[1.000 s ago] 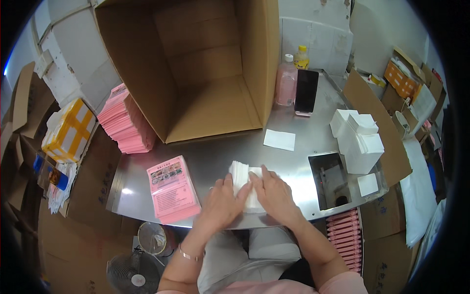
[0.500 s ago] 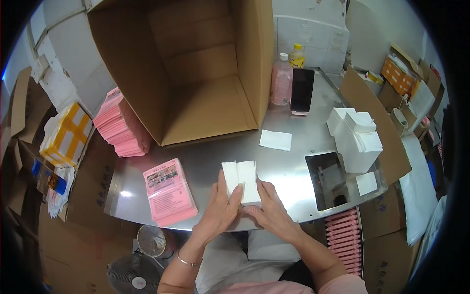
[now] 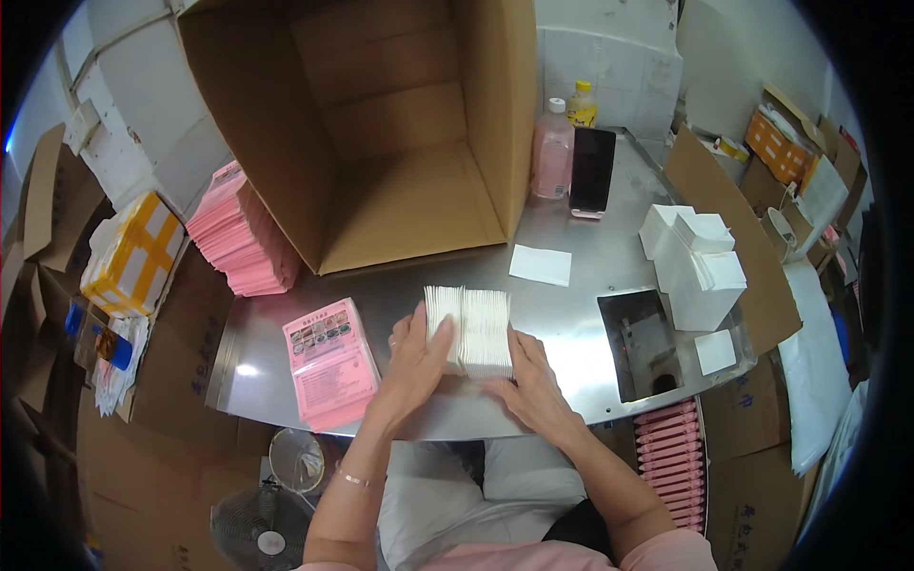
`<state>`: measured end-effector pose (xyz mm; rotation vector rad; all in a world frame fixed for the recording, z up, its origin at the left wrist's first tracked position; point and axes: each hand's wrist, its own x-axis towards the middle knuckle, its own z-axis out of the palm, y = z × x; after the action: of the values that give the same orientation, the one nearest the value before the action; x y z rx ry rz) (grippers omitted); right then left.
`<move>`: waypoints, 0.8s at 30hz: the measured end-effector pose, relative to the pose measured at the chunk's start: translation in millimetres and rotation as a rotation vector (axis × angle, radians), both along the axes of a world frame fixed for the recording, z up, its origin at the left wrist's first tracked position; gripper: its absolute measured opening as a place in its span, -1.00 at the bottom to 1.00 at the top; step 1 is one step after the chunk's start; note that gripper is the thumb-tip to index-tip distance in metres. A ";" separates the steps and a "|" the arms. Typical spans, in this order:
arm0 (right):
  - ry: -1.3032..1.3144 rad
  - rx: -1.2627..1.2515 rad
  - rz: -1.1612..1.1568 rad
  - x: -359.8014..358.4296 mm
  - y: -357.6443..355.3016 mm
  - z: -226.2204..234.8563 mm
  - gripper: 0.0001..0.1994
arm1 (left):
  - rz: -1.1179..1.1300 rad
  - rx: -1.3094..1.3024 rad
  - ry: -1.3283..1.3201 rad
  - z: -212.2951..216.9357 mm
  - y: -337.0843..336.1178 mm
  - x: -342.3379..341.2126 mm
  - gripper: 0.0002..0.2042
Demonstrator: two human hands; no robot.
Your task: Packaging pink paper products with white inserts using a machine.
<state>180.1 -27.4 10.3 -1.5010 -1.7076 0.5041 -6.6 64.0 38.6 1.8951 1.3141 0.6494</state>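
Observation:
Two bundles of folded white paper napkins (image 3: 487, 333) stand side by side near the front of the metal table, their layered edges facing up. My left hand (image 3: 411, 360) is closed on the left side of them, its thumb lying over the top. My right hand (image 3: 535, 385) presses against the right side, with its fingertips partly hidden behind the napkins. Left of my hands lies a stack of pink printed sheets (image 3: 331, 373). Beyond my hands and to the right, a single flat white napkin (image 3: 541, 265) rests on the metal.
A large open cardboard box (image 3: 409, 214) takes up the back. Beside it stand a tall pink pile (image 3: 246, 243), a pink bottle (image 3: 553, 152) and a dark phone (image 3: 592, 171). On the right are white napkin stacks (image 3: 705, 285) by a rectangular table opening (image 3: 630, 333).
The napkins have tipped so their layered edges now face up, and they sit slightly farther from me. Both hands have moved outward to their sides. The view has shifted a little.

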 end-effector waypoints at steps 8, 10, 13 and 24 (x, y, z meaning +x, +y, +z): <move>0.108 -0.008 0.093 4.6 11.8 6.1 -0.31 | -0.012 0.077 -0.097 4.0 -15.1 18.0 -0.30; -0.039 -0.014 0.117 12.4 14.7 4.0 -0.32 | -0.088 -0.020 -0.042 1.2 2.2 4.7 -0.29; 0.045 -0.045 0.115 17.4 11.9 3.5 -0.30 | -0.164 -0.078 -0.018 10.3 7.1 -3.8 -0.29; -0.151 0.098 -0.017 -30.7 8.3 -15.3 -0.41 | -0.056 -0.067 0.430 47.1 7.2 40.7 -0.09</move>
<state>149.4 -19.1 -5.0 -1.5139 -1.8070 0.3002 34.1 71.2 85.7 2.0795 1.5146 0.1667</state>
